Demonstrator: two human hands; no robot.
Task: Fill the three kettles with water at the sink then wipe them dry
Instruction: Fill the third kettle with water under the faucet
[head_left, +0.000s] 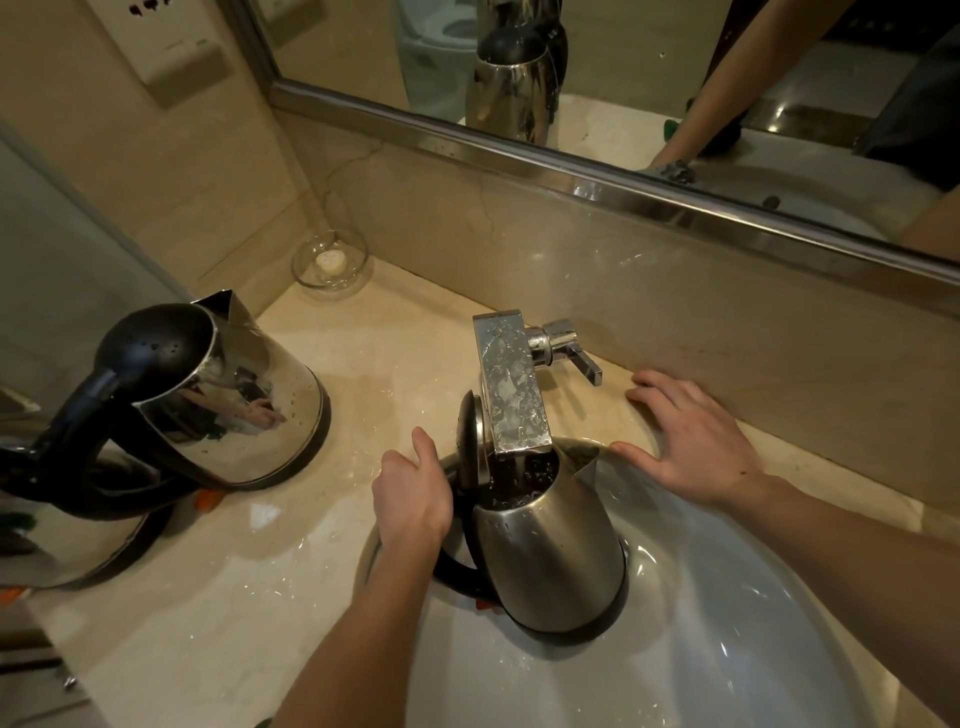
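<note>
A wide mirror (623, 78) runs along the wall at 12 o'clock, above a wet beige stone table (234, 597). The round white sink (727, 649) fills the frame toward 5 o'clock. In it stands a steel kettle (550, 561), tilted a little, its black lid swung up and its open mouth directly under the square chrome faucet (511, 384). At 9 o'clock from the sink a second kettle (228, 405) stands on the table with its lid down. A third kettle (62, 545) lies just beyond it at the frame's edge, partly cut off. The right grip (696, 441) rests at 3 o'clock from the faucet, fingers spread flat on the sink's rim and holding nothing. The left grip (410, 499) is curled round the black handle of the kettle in the sink. A small glass dish (330, 260) sits in the corner at 11 o'clock.
</note>
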